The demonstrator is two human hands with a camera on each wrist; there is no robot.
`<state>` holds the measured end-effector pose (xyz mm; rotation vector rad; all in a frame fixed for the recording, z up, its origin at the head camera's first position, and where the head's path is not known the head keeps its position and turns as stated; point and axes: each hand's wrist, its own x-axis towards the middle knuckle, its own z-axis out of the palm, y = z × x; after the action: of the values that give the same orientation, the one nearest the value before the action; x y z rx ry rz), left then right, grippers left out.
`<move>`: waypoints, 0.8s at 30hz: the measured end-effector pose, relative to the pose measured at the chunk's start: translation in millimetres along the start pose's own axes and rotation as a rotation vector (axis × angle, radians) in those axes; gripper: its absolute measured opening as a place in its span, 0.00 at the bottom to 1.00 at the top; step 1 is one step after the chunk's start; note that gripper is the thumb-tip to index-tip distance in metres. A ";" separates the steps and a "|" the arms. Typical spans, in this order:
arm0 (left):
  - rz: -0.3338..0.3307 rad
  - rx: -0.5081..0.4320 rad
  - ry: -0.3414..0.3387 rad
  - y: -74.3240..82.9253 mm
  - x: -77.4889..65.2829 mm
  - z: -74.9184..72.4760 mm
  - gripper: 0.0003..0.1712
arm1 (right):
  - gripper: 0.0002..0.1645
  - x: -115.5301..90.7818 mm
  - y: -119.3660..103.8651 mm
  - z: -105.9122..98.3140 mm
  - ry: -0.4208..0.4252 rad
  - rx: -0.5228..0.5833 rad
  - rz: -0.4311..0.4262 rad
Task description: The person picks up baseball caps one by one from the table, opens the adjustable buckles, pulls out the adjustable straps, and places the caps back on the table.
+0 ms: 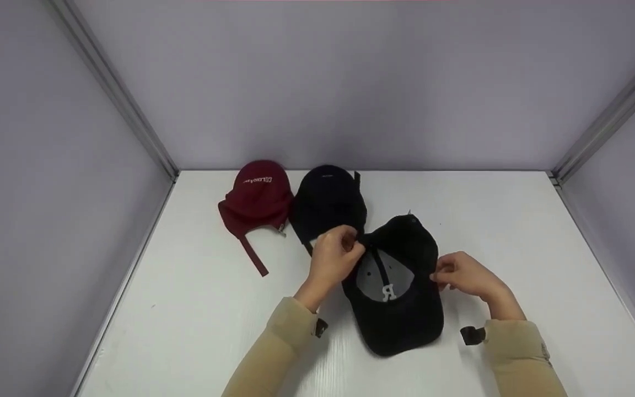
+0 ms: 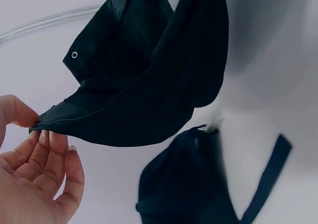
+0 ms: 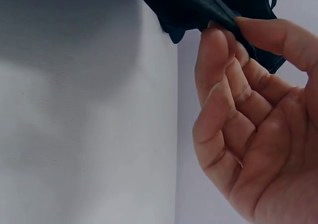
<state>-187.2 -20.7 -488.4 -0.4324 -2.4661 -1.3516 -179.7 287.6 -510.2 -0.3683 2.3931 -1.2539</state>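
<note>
A black baseball cap [image 1: 397, 331] is held up over the table, its hollow inside facing the head camera and its brim pointing toward me. White lettering and a dark seam strip show inside its grey-lined front. My left hand [image 1: 331, 256] pinches the back corner of its edge between thumb and fingers, as the left wrist view also shows. On the other side, my right hand [image 1: 463, 273] pinches the edge of the sweatband; in the right wrist view its thumb presses the dark cloth against the fingers. A snap hole [image 2: 74, 54] shows near one cloth corner.
A dark red cap [image 1: 262, 198] with white lettering lies at the back left, its strap [image 1: 254, 256] trailing toward me. Beside it lies another black cap [image 1: 328, 198], partly behind my left hand. Grey panels [image 1: 361, 82] wall the white table [image 1: 202, 331] at back and sides.
</note>
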 end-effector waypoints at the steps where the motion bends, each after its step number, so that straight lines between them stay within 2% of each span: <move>1: 0.012 -0.011 0.004 1.7 1.4 -1.0 0.08 | 0.08 0.1 -0.9 -0.8 0.004 -0.005 -0.005; 5: 0.057 -0.044 0.013 7.5 6.9 -4.3 0.05 | 0.07 -3.8 -12.8 -3.3 0.018 -0.018 -0.029; 11: 0.121 -0.042 0.039 17.2 14.8 -10.3 0.04 | 0.07 -3.2 -15.0 -8.6 0.048 -0.012 -0.069; 12: 0.126 -0.037 0.039 18.9 16.0 -11.4 0.04 | 0.07 -2.0 -12.1 -9.6 0.056 -0.012 -0.075; 18: 0.136 -0.008 0.018 29.1 20.8 -20.2 0.04 | 0.06 -7.4 -32.3 -12.3 0.092 0.012 -0.078; 24: 0.131 0.007 0.021 36.4 27.4 -27.4 0.04 | 0.09 -1.4 -23.7 -17.2 0.141 0.080 -0.037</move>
<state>-194.6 -22.0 -435.8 -0.5647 -2.3796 -1.2877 -185.6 287.2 -481.4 -0.3114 2.4527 -1.4319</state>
